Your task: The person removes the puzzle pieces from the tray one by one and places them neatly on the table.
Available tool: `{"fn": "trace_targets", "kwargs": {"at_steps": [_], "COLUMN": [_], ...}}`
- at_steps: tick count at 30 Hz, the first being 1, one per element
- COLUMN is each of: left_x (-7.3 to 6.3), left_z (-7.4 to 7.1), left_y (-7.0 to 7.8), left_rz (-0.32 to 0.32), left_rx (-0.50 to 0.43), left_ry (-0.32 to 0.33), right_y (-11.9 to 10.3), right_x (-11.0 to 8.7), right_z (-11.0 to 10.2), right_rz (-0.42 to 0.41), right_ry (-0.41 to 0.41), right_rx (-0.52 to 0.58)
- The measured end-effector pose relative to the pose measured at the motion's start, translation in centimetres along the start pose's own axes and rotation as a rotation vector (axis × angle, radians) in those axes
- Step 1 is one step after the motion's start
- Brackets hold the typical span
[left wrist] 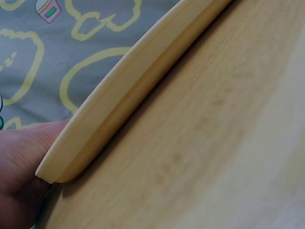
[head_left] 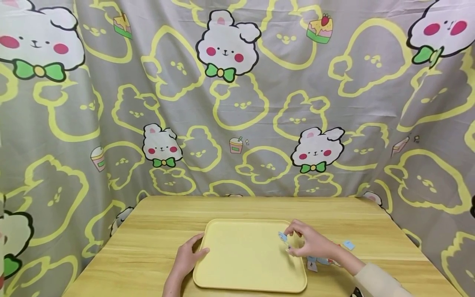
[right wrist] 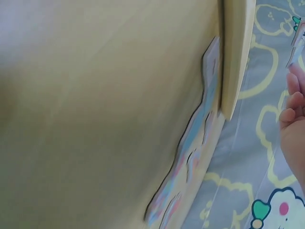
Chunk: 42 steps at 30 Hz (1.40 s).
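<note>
A pale yellow rectangular tray (head_left: 245,258) lies on the wooden table. My left hand (head_left: 188,255) holds its left edge, with the thumb over the rim; the left wrist view shows the same hand (left wrist: 24,167) at the tray's side wall (left wrist: 109,100). Above the tray's right part, my right hand (head_left: 309,242) pinches a small, flat, light-blue printed piece (head_left: 283,236), like a puzzle piece, between thumb and fingers. It stands tilted, apart from the tray's floor. In the right wrist view the piece (right wrist: 298,45) is partly cut off by the frame's edge.
Several flat printed pieces (head_left: 312,264) lie on the table right of the tray, partly hidden by my right forearm. A single light-blue piece (head_left: 349,245) lies beyond them. A patterned grey curtain (head_left: 237,103) hangs behind the table (head_left: 167,210).
</note>
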State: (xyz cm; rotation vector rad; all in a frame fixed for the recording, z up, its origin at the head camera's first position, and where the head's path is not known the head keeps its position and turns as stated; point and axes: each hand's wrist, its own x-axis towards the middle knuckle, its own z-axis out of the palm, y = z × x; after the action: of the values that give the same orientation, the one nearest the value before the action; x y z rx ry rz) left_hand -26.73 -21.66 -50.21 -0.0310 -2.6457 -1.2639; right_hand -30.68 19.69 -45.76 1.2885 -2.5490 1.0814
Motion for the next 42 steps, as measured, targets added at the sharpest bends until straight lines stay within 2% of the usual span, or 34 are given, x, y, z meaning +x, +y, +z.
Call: {"fn": "trace_targets", "kwargs": {"at_steps": [8,18,28,36,42], "left_x": [0.0,-0.3,-0.1,0.0,0.0], "left_z": [-0.1,-0.4,-0.3,-0.3,-0.2], "left_y": [0.1,0.2,0.3,0.2,0.2], "left_rz": [-0.013,-0.031,-0.028,-0.041,-0.045], "left_rx": [-0.002,-0.015,-0.008,-0.022,-0.031], "left_ry": [-0.016,-0.014,-0.021,-0.032,-0.031], "right_y": [0.7,1.4,1.5,2.2,2.9], "right_x": [-2.1,-4.2,-5.8,-7.1,-8.2], "right_z": [-1.3,-2.0,-3.2,-3.9,-4.1], "right_rz": [0.019,-0.001,0.045,0.095,0.078], "right_ry": [0.017,0.046,0.064,0.074,0.102], "right_rx": [-0.004,0.007,-0.040,-0.025,-0.065]}}
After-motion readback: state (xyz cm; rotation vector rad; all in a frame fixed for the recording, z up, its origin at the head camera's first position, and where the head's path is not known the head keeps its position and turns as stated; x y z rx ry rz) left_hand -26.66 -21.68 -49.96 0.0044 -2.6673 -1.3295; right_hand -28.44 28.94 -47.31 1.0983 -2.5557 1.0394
